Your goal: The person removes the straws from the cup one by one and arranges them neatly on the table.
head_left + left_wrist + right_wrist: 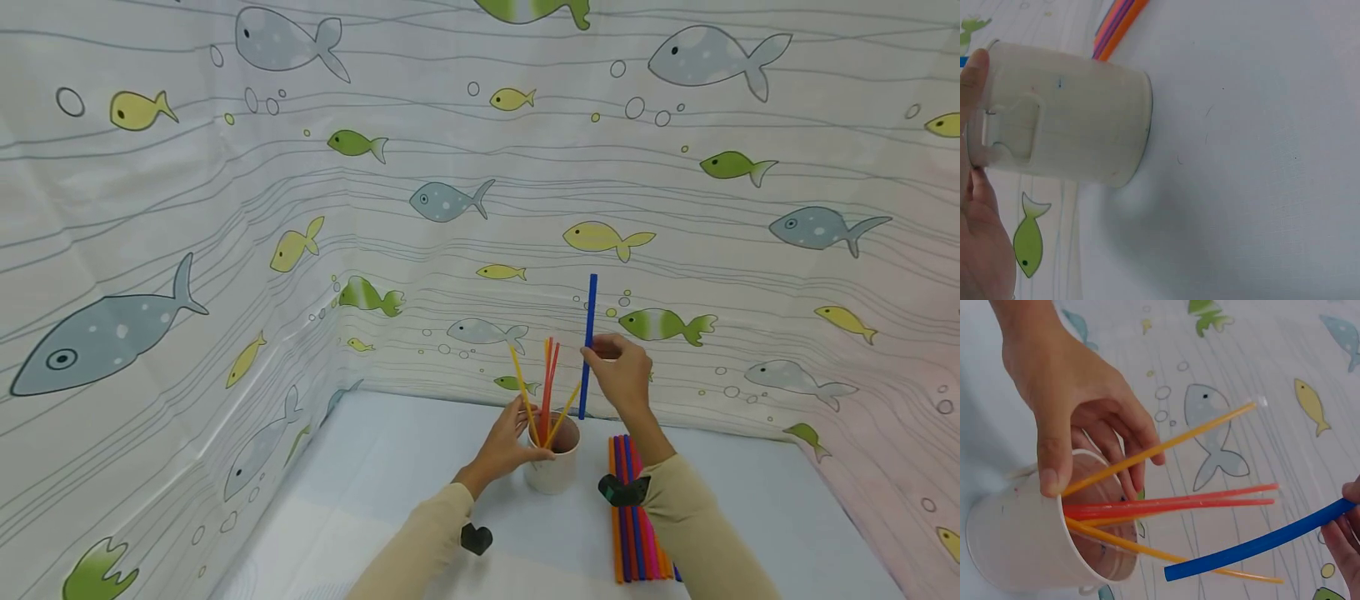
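A white cup [551, 477] stands upright on the table, holding red straws [547, 392] and orange-yellow straws [1210, 426] that lean different ways. At its left rim, my left hand [504, 446] grips the cup, with the thumb on the near side and fingers round the far side. My right hand [622, 371] pinches a thick blue straw [591, 308] around its middle, up and to the right of the cup. The blue straw's lower end is apart from the cup, outside the rim. In the right wrist view, only the fingertips of my right hand show.
To the right of the cup, a row of orange, blue, purple and pink straws [626, 546] lies on the pale table [390, 467], partly covered by my right forearm. A fish-patterned sheet [405, 258] rises behind the table and along both sides.
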`<state>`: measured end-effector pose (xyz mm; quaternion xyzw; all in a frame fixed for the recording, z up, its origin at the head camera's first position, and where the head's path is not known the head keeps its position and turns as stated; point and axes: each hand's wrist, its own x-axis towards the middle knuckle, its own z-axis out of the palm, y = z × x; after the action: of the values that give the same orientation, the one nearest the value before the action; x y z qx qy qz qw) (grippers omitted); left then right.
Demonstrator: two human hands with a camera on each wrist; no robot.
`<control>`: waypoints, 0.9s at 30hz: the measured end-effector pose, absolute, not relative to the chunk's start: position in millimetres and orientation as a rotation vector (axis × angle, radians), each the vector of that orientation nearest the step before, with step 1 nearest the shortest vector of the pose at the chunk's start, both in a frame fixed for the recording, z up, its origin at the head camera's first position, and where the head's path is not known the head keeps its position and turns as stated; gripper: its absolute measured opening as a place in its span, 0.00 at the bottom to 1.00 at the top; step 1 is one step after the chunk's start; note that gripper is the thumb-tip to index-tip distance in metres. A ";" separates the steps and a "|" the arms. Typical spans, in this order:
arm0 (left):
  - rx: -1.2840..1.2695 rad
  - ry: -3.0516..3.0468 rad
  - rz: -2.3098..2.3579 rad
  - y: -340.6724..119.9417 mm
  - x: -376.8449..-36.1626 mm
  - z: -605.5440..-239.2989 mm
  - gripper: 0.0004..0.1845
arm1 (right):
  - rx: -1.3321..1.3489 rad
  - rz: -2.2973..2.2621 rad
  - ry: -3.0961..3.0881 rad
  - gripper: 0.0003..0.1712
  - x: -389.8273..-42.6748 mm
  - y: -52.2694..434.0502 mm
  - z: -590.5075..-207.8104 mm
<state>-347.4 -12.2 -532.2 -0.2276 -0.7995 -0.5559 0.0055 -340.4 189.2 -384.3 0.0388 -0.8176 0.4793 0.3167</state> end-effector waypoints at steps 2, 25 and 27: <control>-0.715 -2.499 -1.743 -12.2 -347.6 -532.6 0.57 | 0.073 1.249 -2.159 0.14 -340.3 198.8 -381.0; -0.756 -2.465 -1.780 -12.9 -348.9 -533.8 0.58 | -0.196 1.489 -2.355 0.23 -317.1 284.8 -431.7; -0.750 -2.471 -1.773 -13.0 -349.1 -534.3 0.58 | -0.216 1.480 -2.369 0.24 -315.2 289.8 -437.5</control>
<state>-349.1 -13.0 -534.3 -0.2393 -0.7888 -0.5661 0.0048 -315.2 289.8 -437.5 -0.0760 -0.8335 0.5205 0.1691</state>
